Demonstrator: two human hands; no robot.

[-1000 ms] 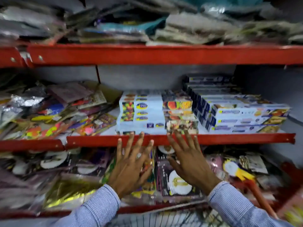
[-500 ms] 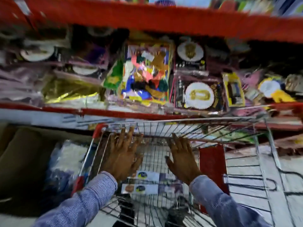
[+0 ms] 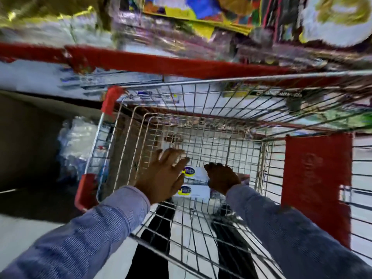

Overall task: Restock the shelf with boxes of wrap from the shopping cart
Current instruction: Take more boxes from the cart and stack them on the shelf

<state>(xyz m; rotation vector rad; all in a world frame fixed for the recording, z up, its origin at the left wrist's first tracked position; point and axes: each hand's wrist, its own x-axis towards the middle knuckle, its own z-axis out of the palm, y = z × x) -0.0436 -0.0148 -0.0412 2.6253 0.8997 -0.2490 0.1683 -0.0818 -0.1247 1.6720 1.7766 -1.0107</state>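
Two boxes of wrap [image 3: 194, 183] lie flat on the floor of the wire shopping cart [image 3: 201, 125], side by side, long axes running left to right across the basket, printed labels facing up. Above, the red-edged shelf [image 3: 161, 63] carries blurred packaged goods. The left hand [image 3: 163, 178] hovers with fingers spread beside the boxes' left ends; the right hand [image 3: 221, 179] is curled at their right ends, though contact cannot be confirmed. Judged best practice: clamp both boxes together from opposite ends, keep them level, and lift straight up clear of the wire sides.
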